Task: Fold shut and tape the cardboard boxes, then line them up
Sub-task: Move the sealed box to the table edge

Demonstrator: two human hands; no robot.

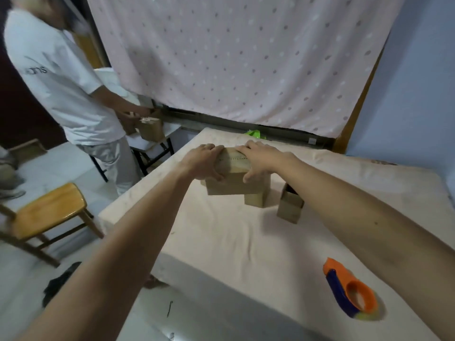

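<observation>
- Near the table's (221,242) right front edge lies the tape dispenser (350,290), set down.
- Further in, a small box (289,205) stands open, untaped.
- Toward the far edge, left hand (204,163) and right hand (256,158) clasp the taped box (234,178).
- Another box (256,199) is half hidden behind; its top cannot be seen.

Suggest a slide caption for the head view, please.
Both hands press a taped cardboard box; tape dispenser lies aside.

A home bedroom: pale pink cloth-covered mattress (246,242) near, dotted pink sheet (234,57) hung far, wooden stool (49,210) left, blue wall (418,94) right.
</observation>
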